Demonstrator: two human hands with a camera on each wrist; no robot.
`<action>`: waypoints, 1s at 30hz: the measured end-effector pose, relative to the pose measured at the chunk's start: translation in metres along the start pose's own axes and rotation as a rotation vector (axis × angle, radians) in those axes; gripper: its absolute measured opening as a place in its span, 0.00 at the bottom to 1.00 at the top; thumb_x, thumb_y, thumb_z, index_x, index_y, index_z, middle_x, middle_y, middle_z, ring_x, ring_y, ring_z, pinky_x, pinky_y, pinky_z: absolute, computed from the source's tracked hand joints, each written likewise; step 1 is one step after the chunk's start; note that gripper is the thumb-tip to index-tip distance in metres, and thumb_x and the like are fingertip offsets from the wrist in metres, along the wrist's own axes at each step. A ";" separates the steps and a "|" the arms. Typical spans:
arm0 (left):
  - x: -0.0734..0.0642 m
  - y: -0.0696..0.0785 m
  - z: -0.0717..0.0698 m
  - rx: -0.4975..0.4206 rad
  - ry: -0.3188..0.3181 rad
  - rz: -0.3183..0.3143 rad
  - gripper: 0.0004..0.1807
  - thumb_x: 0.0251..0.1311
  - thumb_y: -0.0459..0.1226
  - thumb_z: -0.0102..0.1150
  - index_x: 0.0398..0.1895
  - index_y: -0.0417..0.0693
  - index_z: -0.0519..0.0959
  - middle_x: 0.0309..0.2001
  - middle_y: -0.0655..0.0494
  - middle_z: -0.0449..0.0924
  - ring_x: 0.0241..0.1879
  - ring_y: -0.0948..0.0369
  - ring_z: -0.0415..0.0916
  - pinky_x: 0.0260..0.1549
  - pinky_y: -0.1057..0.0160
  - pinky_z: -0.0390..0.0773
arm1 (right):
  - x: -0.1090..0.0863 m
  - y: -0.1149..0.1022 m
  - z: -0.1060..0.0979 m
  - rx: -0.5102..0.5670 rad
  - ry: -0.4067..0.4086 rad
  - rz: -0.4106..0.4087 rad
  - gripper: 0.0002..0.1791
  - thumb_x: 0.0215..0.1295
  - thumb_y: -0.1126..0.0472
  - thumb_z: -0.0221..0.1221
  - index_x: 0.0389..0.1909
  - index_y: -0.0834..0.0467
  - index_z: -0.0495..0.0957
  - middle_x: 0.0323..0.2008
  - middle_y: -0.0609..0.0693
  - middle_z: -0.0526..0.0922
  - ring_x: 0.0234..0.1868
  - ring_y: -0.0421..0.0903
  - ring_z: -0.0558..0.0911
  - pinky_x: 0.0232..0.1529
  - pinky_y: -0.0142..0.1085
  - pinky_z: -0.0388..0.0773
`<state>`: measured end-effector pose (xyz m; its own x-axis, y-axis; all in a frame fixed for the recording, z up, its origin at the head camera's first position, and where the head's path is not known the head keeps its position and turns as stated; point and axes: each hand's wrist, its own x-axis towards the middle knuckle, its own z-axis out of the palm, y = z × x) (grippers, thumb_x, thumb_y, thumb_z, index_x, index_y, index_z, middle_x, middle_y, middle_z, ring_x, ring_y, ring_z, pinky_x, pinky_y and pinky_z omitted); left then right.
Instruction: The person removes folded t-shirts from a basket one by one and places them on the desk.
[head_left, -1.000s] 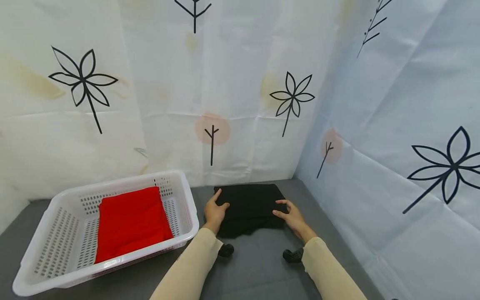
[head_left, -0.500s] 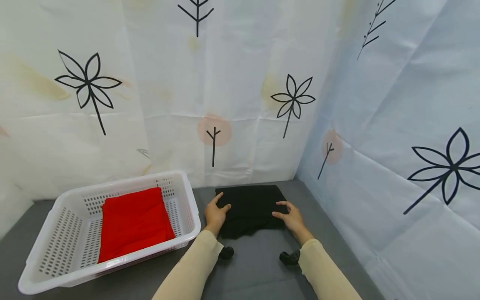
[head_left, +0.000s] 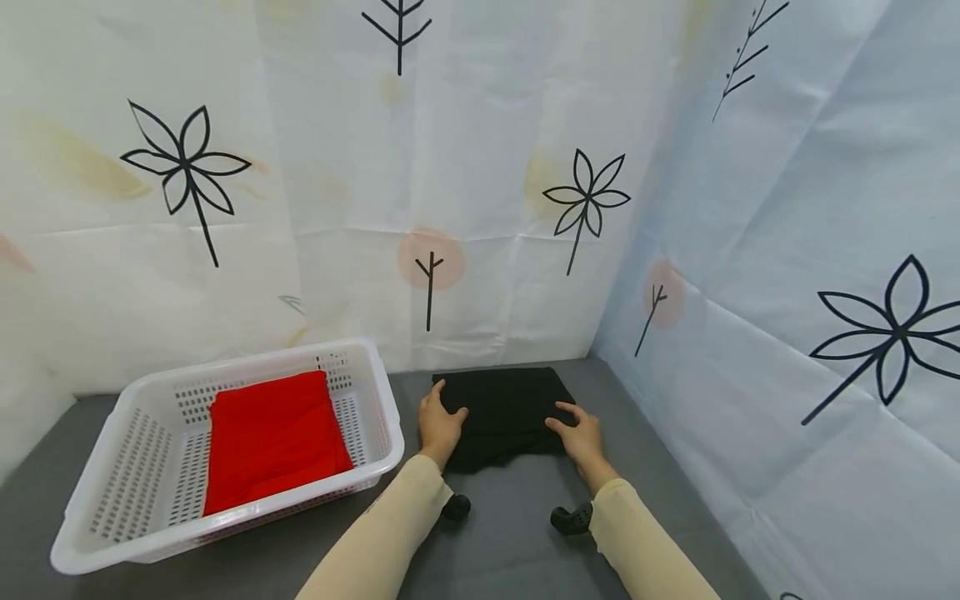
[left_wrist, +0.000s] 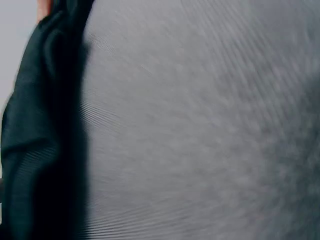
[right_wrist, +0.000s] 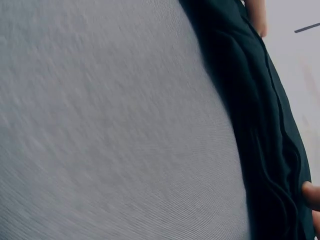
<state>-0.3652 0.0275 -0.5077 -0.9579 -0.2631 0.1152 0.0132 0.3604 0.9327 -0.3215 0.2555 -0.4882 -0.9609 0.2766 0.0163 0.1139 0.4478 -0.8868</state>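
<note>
A folded black cloth [head_left: 502,408] lies on the grey tabletop near the back wall, its front edge loose and uneven. My left hand [head_left: 439,425] grips its left side, thumb on top and index finger reaching along the edge to the far corner. On the opposite side my right hand [head_left: 581,435] holds the right edge, thumb and index finger apart on the fabric. Fingers under the cloth are hidden. In the right wrist view, layered folds of the black cloth [right_wrist: 260,100] show, with fingertips [right_wrist: 311,194] at its edge. The left wrist view shows the black cloth [left_wrist: 35,120] along its left side.
A white perforated plastic basket [head_left: 142,546] stands to the left, with a folded red cloth [head_left: 277,442] in it. Patterned white fabric walls [head_left: 345,192] rise behind and on the right. Grey tabletop [head_left: 517,542] extends in front of the black cloth.
The head view has shifted slightly, moving the basket a little right in the picture. Both hands stay at the black cloth's sides, with slight shifts of the wrists.
</note>
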 end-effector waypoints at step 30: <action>0.024 0.111 -0.134 -0.363 -0.177 -0.087 0.38 0.65 0.41 0.59 0.76 0.56 0.56 0.76 0.45 0.50 0.73 0.48 0.54 0.69 0.46 0.60 | -0.046 -0.130 0.058 0.196 -0.125 -0.251 0.24 0.69 0.58 0.60 0.65 0.54 0.72 0.54 0.58 0.78 0.56 0.55 0.78 0.55 0.51 0.76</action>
<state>-0.3482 -0.0588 -0.3561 -0.9941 -0.1089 -0.0006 -0.0002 -0.0039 1.0000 -0.3063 0.1353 -0.4007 -0.9777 0.0672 0.1991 -0.1687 0.3133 -0.9345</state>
